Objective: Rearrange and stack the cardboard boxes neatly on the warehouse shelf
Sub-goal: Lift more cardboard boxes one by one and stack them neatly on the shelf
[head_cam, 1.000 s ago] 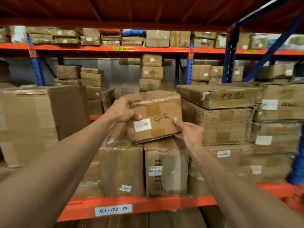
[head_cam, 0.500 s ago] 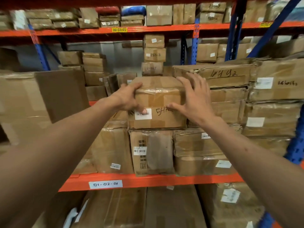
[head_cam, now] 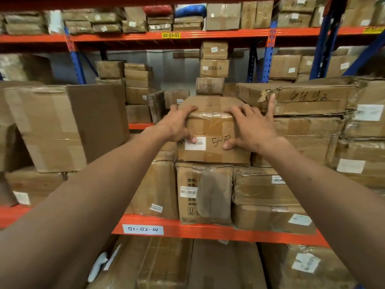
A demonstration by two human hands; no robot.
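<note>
A taped cardboard box point(head_cam: 212, 126) with a white label and the handwritten number 5472 lies level on top of an upright box point(head_cam: 204, 192) on the orange shelf beam point(head_cam: 208, 228). My left hand point(head_cam: 179, 124) clasps its top left corner, fingers over the top and thumb on the label. My right hand point(head_cam: 252, 126) is spread over the top right edge, thumb pressed on the front face. The box's right side sits close against a stack of flat worn boxes point(head_cam: 308, 105).
A large tilted box point(head_cam: 52, 126) stands to the left, with a gap between it and the held box. More boxes fill the rack behind point(head_cam: 214, 67), the shelf above and the level below. Blue uprights point(head_cam: 268, 55) frame the bay.
The box was tilted and lifted a second ago; now it rests flat on the lower boxes. My right hand shifted from its lower right corner up onto the top edge.
</note>
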